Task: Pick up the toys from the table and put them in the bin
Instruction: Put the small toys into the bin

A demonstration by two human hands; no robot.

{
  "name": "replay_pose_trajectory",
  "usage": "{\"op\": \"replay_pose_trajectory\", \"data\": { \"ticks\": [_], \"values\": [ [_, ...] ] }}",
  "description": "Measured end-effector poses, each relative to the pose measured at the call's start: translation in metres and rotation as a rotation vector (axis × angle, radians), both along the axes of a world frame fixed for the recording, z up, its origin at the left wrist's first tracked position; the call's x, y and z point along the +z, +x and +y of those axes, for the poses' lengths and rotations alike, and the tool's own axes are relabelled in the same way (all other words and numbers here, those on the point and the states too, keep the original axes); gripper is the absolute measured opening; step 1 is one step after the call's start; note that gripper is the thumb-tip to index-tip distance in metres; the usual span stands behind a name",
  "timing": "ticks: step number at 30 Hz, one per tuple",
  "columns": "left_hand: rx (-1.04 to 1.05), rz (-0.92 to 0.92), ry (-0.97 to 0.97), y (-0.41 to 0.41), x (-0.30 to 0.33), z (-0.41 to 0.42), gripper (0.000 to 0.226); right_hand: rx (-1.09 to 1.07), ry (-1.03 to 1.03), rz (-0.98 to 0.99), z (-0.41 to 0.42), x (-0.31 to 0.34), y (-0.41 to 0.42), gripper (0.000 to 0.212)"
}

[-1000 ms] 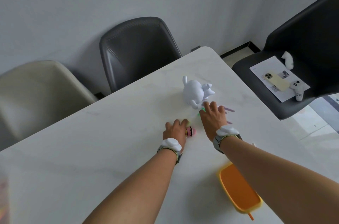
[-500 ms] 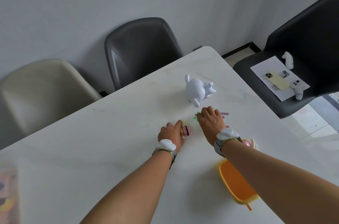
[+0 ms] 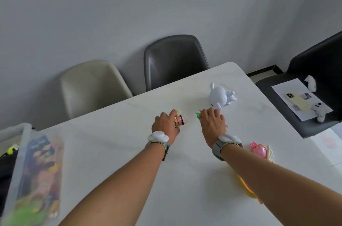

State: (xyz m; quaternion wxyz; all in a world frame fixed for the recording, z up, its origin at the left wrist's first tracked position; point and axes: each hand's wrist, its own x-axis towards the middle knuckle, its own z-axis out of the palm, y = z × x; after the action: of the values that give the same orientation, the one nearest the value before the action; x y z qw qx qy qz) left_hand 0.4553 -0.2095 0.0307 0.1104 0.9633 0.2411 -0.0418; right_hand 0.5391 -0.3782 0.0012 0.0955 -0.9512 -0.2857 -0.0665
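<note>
Toys now sit gripped: left hand (image 3: pixel 166 124) pinches the pink toy (image 3: pixel 181 120), right hand (image 3: pixel 212 122) closes on the green toy (image 3: pixel 198 115); the bin (image 3: pixel 24 161) has entered lower left.

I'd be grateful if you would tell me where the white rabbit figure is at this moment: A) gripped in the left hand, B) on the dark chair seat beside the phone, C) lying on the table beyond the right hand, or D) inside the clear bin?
C: the white rabbit figure lies on the table just beyond the right hand; the left hand grips a small pink toy instead.
</note>
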Motion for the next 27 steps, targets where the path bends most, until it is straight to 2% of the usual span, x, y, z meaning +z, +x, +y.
{"op": "replay_pose_trajectory", "data": {
  "ticks": [4,11,20,27],
  "values": [
    [0.050,-0.064,0.037,-0.035,0.025,0.022,0.051,0.015,0.067,-0.045,0.029,0.023,-0.022,0.020],
    [0.166,-0.183,0.090,-0.107,0.067,0.076,0.047,0.133,0.146,-0.078,0.100,0.081,-0.085,0.001],
    [0.335,-0.263,0.118,-0.236,0.117,0.184,0.043,0.323,0.123,-0.088,0.220,0.140,-0.200,0.007],
    [0.395,-0.296,0.138,-0.333,0.131,0.266,0.052,0.449,0.263,-0.110,0.309,0.162,-0.290,0.015]
  ]
}}
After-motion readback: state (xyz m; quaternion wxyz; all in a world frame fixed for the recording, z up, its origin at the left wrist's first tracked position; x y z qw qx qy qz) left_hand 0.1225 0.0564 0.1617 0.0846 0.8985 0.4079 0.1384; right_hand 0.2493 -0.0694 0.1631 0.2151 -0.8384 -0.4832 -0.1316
